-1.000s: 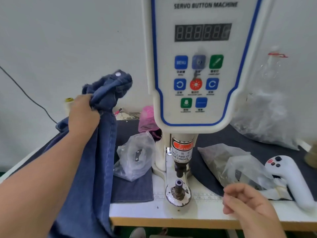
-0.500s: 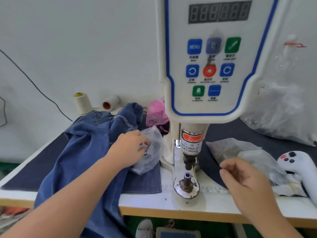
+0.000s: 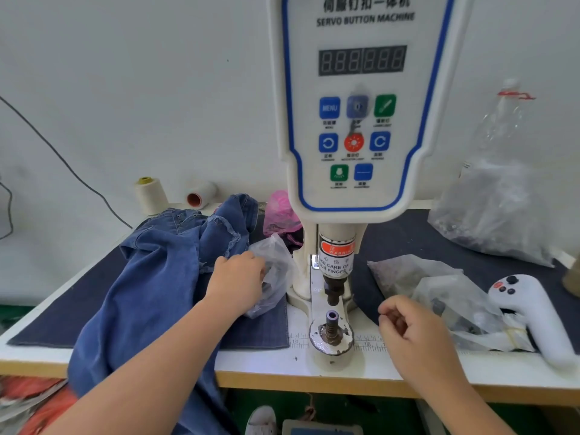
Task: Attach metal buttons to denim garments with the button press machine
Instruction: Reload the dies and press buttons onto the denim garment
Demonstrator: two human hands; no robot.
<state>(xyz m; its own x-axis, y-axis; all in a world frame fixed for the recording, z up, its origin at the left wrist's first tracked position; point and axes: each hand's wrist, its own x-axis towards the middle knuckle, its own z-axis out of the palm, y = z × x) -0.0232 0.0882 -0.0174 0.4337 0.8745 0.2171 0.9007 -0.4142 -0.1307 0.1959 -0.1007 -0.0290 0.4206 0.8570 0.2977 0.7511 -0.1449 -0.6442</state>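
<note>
The white servo button machine (image 3: pixel 361 114) stands at the table's middle, its press head (image 3: pixel 334 290) above the lower die post (image 3: pixel 332 323). A blue denim garment (image 3: pixel 150 277) lies heaped on the left and hangs over the front edge. My left hand (image 3: pixel 238 282) reaches into a clear plastic bag (image 3: pixel 276 271) just left of the machine; its fingertips are hidden inside. My right hand (image 3: pixel 408 328) hovers right of the die with fingers curled, thumb and forefinger pinched; what they pinch is too small to see.
More clear bags (image 3: pixel 439 293) lie right of the machine, beside a white handheld controller (image 3: pixel 533 312). A large bag of metal parts (image 3: pixel 496 215) leans at the back right. Two thread cones (image 3: pixel 150 196) and a pink bag (image 3: pixel 279 211) sit at the back. A foot pedal (image 3: pixel 320 428) is below.
My left hand dropped the lifted denim onto the table and went into the clear bag. My right hand rose from the front edge toward the die.
</note>
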